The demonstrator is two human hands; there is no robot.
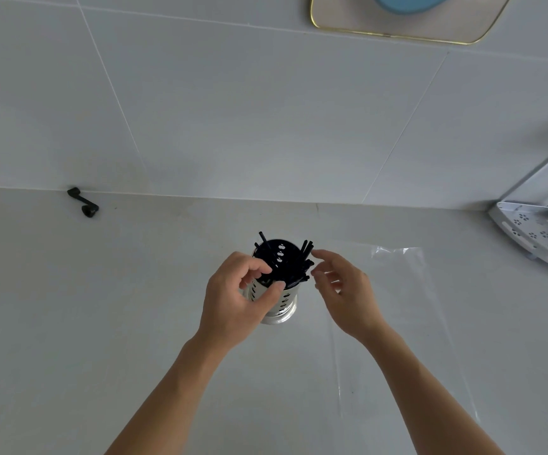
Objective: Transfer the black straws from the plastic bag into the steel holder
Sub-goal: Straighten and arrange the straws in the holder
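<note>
A perforated steel holder (284,303) stands upright on the white counter in the middle of the view. Several black straws (303,257) stick out of its top and lean against the rim. My left hand (236,300) is at the holder's left side, its thumb and curled fingers on the rim and pinching a straw end there. My right hand (344,290) hovers just right of the holder with relaxed fingers close to the straw tips, holding nothing. The clear plastic bag (407,310) lies flat on the counter to the right, partly under my right forearm.
A small black handle-like part (84,201) lies at the back left by the wall. A white perforated corner shelf (538,234) sits at the right. A gold-rimmed tray (397,31) with a blue object hangs on the tiled wall above.
</note>
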